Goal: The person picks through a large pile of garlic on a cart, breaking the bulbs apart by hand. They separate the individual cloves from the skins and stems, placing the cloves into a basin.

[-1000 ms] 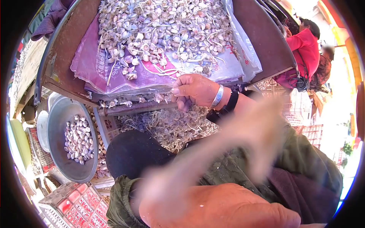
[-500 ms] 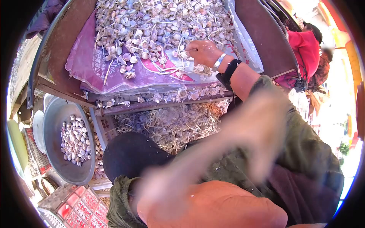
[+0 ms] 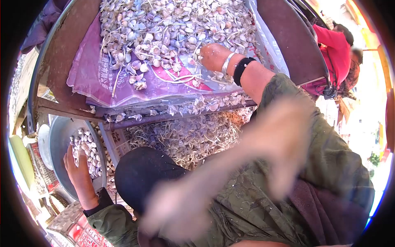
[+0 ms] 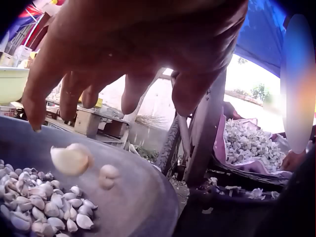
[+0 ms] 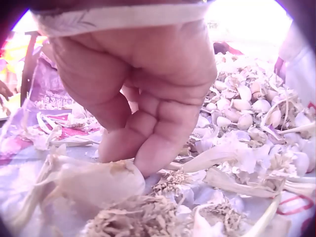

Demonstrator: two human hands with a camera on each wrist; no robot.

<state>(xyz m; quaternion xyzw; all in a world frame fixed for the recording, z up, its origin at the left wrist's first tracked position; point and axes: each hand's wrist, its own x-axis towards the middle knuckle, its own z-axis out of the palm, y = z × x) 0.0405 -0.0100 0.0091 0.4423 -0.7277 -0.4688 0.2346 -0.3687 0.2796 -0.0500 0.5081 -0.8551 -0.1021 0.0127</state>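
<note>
Over the metal basin (image 3: 57, 136) at the left, my left hand (image 3: 79, 175) holds its fingers apart. Loose garlic cloves (image 4: 71, 160) hang in mid-air beneath those fingers in the left wrist view, above a heap of cloves (image 4: 44, 202) in the basin. My right hand (image 3: 216, 57) is at the near edge of the large garlic pile (image 3: 173, 24). Seen from the right wrist, its fingers curl down onto a pale garlic clove (image 5: 106, 182), tips against its upper end. Dry skins and stalks (image 5: 237, 177) lie around that hand.
A printed purple sack (image 3: 88, 78) lies under the pile, inside a brown metal cart (image 3: 53, 66). Skins and stalks (image 3: 185, 140) fill the space below its front bar. Red crates (image 3: 84, 228) stand at lower left. A person in red (image 3: 333, 49) sits at the right. A blurred pale shape covers the head view's middle.
My left hand has gone from the near lap area out to the basin, and cloves have left its fingers. My right hand has moved from the cart's front edge up onto the pile.
</note>
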